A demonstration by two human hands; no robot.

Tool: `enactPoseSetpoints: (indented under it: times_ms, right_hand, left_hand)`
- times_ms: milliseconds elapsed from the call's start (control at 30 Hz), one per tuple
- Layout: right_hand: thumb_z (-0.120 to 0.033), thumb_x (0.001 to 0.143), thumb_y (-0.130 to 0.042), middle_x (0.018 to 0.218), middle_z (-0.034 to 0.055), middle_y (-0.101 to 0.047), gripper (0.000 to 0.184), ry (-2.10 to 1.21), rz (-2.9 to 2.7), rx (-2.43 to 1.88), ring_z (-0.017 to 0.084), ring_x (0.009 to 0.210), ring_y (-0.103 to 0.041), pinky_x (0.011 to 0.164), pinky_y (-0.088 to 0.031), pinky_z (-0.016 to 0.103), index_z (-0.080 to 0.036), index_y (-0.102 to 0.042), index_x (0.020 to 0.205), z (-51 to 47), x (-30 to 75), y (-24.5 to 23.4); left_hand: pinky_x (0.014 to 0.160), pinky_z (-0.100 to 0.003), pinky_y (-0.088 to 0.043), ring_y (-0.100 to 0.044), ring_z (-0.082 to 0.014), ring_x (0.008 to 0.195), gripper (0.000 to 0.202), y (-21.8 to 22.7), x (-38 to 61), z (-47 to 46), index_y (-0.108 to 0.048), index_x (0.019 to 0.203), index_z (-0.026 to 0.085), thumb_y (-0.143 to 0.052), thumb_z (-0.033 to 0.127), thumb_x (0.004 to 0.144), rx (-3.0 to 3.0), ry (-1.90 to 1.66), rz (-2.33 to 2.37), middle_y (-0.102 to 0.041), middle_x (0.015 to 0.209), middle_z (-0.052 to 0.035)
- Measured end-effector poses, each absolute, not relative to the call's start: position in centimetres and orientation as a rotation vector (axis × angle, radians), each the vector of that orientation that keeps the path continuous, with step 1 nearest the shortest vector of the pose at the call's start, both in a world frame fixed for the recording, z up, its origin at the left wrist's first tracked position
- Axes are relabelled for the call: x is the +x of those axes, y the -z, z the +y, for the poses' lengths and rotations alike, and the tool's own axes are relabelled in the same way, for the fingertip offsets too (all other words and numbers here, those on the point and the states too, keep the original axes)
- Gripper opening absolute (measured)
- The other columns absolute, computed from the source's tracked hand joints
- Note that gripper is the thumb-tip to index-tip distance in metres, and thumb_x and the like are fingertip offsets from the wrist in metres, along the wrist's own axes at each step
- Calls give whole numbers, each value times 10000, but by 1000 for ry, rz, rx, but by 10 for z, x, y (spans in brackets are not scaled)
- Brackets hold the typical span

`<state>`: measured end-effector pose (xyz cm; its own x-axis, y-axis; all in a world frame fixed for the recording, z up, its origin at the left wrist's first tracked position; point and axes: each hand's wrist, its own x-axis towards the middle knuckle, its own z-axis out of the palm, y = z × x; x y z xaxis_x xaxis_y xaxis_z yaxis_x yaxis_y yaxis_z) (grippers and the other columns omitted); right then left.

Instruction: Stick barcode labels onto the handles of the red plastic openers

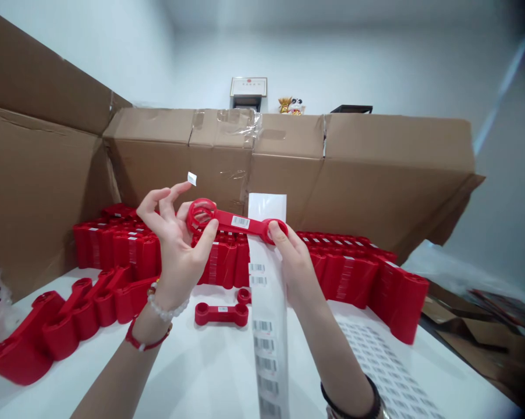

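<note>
A red bar-shaped plastic piece with a ring at each end (225, 221) is held level between my two hands. It bears a white barcode label (240, 222) on its middle. My left hand (175, 250) pinches the left ring with the thumb, while its other fingers are spread. A small white sticker (192, 178) clings to a raised fingertip of that hand. My right hand (295, 256) grips the right ring, thumb on top. A strip of barcode labels (266, 343) hangs beside the right hand; whether its fingers hold the strip is hidden.
Similar red pieces (221, 314) lie on the white table (214, 372). A slanting row of them (85, 311) runs left, and wrapped red bundles (350, 279) stand behind. A label sheet (385, 366) lies at right. Cardboard (288, 174) walls the back and left.
</note>
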<state>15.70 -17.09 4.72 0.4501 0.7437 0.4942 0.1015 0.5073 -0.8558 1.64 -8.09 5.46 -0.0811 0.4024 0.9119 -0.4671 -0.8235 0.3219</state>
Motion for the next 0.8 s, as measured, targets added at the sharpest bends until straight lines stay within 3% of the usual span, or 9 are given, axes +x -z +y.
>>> enactPoseSetpoints:
  times_ms: [200, 333, 467, 600, 800]
  right_hand:
    - [-523, 872, -666, 919, 30, -703, 292, -535, -1106, -1010, 200, 858, -672, 712, -530, 283, -241, -675, 946, -176, 161, -52]
    - [-506, 864, -684, 927, 32, -708, 297, -556, -1182, -1096, 182, 851, -676, 704, -534, 262, -223, -673, 951, -181, 158, -59]
    - [-477, 868, -684, 906, 29, -698, 281, -479, -1192, -1141, 168, 838, -661, 697, -516, 244, -204, -674, 936, -184, 154, -62]
    - [-462, 880, -676, 877, 17, -692, 253, -434, -1205, -1134, 157, 797, -650, 657, -498, 235, -210, -674, 912, -179, 157, -56]
    - [-464, 895, -663, 906, 15, -673, 254, -370, -1195, -1097, 157, 841, -630, 704, -492, 251, -212, -646, 916, -170, 158, -49]
  left_hand:
    - [972, -364, -513, -551, -139, 1042, 565, -55, 21, -77, -278, 1165, 262, -661, 63, 800, 1580, -2043, 2, -359, 1314, -98]
    - [884, -286, -543, -461, -166, 1189, 615, -54, 26, -75, -293, 1197, 258, -676, 41, 769, 1538, -2146, 25, -360, 1247, -86]
    - [735, -231, -541, -531, -131, 1013, 685, -54, 30, -76, -280, 1241, 264, -700, 33, 750, 1482, -2139, 101, -362, 1255, -87]
    - [758, -213, -545, -470, -157, 1152, 684, -53, 37, -79, -301, 1204, 247, -739, 39, 722, 1402, -2224, 227, -265, 1382, -121]
    - [743, -213, -554, -505, -163, 1142, 737, -47, 50, -66, -278, 1207, 246, -786, 80, 699, 1343, -2158, 384, -354, 1278, -116]
